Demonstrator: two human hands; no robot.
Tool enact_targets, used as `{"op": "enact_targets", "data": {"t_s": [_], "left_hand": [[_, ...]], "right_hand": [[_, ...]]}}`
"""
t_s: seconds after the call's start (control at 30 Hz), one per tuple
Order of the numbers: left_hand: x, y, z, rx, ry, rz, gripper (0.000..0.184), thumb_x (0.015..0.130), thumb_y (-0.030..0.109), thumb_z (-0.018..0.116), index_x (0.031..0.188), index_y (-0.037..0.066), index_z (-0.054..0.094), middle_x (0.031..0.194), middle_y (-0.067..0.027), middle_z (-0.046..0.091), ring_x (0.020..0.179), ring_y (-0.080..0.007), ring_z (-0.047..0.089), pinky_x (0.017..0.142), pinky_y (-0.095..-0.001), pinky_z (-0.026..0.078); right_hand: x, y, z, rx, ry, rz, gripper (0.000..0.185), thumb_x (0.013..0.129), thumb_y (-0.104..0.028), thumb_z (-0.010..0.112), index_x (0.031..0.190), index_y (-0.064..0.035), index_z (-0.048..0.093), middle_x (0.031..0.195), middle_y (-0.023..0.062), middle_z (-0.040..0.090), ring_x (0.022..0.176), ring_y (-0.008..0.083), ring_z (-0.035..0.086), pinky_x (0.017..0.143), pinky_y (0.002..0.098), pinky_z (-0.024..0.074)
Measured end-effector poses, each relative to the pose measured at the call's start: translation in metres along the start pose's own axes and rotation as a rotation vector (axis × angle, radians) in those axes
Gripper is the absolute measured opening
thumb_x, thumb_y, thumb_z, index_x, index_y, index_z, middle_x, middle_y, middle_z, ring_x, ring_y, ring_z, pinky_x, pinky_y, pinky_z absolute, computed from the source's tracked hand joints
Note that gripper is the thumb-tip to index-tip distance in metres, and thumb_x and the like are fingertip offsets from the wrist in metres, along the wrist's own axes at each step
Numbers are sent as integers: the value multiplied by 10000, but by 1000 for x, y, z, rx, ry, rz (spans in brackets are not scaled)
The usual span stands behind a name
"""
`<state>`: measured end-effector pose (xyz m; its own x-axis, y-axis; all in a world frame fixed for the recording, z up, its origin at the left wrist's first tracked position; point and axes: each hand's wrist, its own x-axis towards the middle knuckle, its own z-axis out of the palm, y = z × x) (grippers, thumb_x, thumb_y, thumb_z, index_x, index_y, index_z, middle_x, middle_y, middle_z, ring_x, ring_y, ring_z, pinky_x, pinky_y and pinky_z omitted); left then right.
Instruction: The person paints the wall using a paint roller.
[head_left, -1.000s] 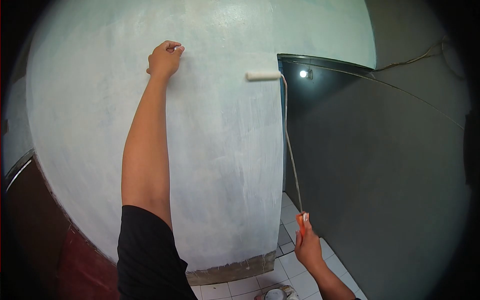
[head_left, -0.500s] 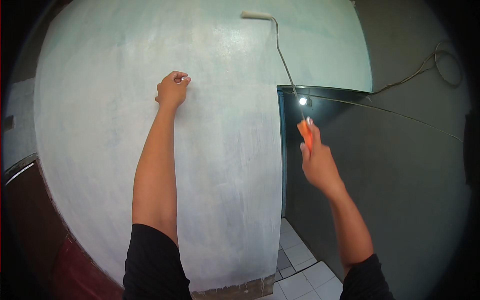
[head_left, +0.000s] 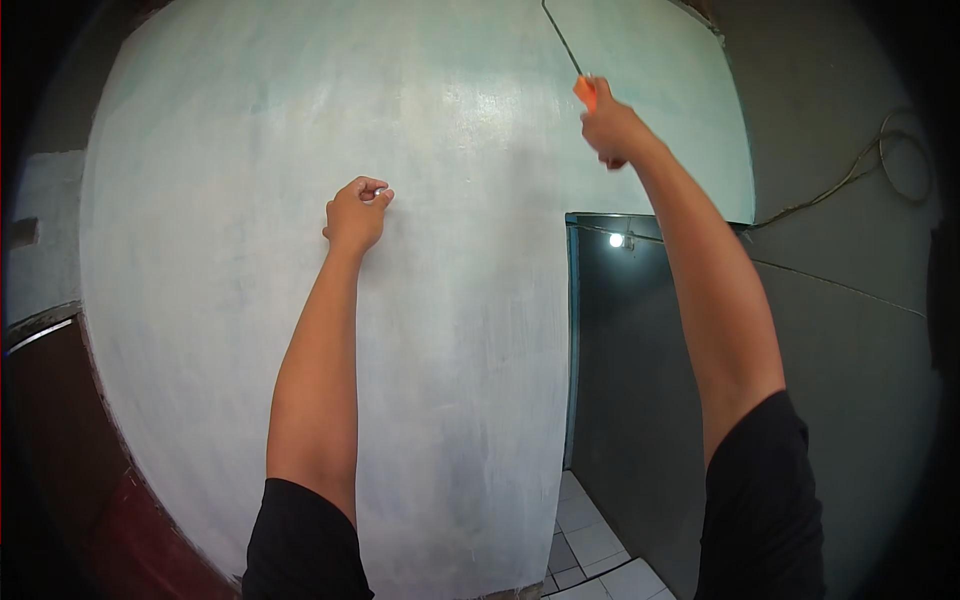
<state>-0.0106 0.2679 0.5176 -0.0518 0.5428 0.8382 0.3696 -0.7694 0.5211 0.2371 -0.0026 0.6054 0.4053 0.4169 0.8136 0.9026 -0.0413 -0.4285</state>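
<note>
My right hand is raised at the upper right, wrapped round the orange handle of a paint roller. The roller's thin metal rod runs up and left out of the top edge, so its roller head is out of view. Left of centre, my left hand is held up in front of the pale wall, its thumb and fingertips pinched together. Something small and shiny shows at the fingertips, too small to name.
A doorway with a blue frame opens at the right, with a lit bulb beyond. Cables hang on the dark wall. White floor tiles lie below. A dark brown panel stands at the left.
My right hand has moved up with the roller, whose head has left the top of the view. My left hand stays pinched and appears lower in the view, as do the doorway and cables.
</note>
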Motion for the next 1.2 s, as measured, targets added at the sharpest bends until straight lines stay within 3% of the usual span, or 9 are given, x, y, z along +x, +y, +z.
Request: {"op": "enact_targets", "data": {"t_s": [0.1, 0.17, 0.27, 0.3, 0.33, 0.43, 0.7, 0.83, 1.2], "left_hand": [[0, 1, 0, -4, 0, 0, 210, 931, 356, 732, 1107, 242, 744, 1114, 51, 739, 1055, -166, 664, 1011, -505, 415], [-2, 3, -1, 13, 6, -7, 212, 926, 357, 735, 1108, 249, 745, 1108, 51, 740, 1062, -165, 664, 1007, -499, 420], [3, -1, -1, 37, -6, 6, 213, 919, 363, 741, 1107, 261, 746, 1110, 55, 739, 1067, -165, 663, 1005, -501, 420], [7, -2, 1, 36, -16, 7, 213, 919, 363, 741, 1107, 261, 746, 1110, 55, 739, 1067, -165, 663, 1005, -501, 420], [11, -6, 2, 32, -12, 17, 215, 916, 369, 743, 1105, 265, 747, 1107, 59, 738, 1068, -162, 662, 1004, -501, 419], [14, -12, 6, 24, -21, 3, 215, 913, 381, 744, 1098, 271, 749, 1099, 66, 737, 1068, -155, 661, 1002, -498, 418], [21, -17, 9, 48, -28, 11, 211, 916, 391, 736, 1093, 277, 749, 1076, 89, 735, 1051, -140, 661, 985, -488, 409], [23, -17, 7, 34, -44, 16, 209, 920, 382, 729, 1098, 273, 746, 1065, 93, 732, 1038, -135, 659, 976, -491, 406], [17, -5, 3, 86, -32, -30, 187, 930, 367, 718, 1097, 286, 743, 1066, 94, 724, 1066, -133, 643, 988, -494, 398]], "right_hand": [[33, -13, -16, -36, 31, -19, 750, 925, -38, 420, 1616, -200, 174, 930, 221, 685, 637, 271, 673, 528, 396, 567], [42, -12, -20, -57, 65, -39, 607, 1029, -161, 450, 1578, -200, 193, 875, 195, 658, 587, 267, 660, 480, 411, 569], [11, 0, -15, -47, 27, -77, 610, 1033, -168, 458, 1579, -194, 187, 868, 203, 666, 583, 269, 662, 478, 407, 569], [-13, 2, -13, -56, -6, -19, 722, 932, -50, 435, 1601, -174, 194, 958, 233, 694, 664, 291, 692, 548, 408, 578], [-30, 17, -3, -24, -6, -39, 692, 967, -90, 463, 1600, -166, 196, 987, 249, 695, 661, 298, 696, 537, 407, 576], [-90, 85, 39, -150, 94, -143, 698, 1016, -153, 503, 1623, -145, 157, 1090, 364, 666, 974, 535, 661, 884, 577, 529], [-398, 172, 94, -6, -151, 103, 661, 1010, -99, 545, 1583, -43, 219, 980, 341, 682, 880, 526, 684, 779, 563, 563], [-451, 162, 91, 56, -193, 176, 622, 1002, -68, 551, 1546, -15, 254, 995, 352, 682, 856, 537, 684, 770, 556, 563], [-269, 120, 46, 39, 4, -2, 627, 1017, -107, 533, 1583, -92, 264, 953, 326, 690, 878, 539, 671, 811, 577, 534]]}}
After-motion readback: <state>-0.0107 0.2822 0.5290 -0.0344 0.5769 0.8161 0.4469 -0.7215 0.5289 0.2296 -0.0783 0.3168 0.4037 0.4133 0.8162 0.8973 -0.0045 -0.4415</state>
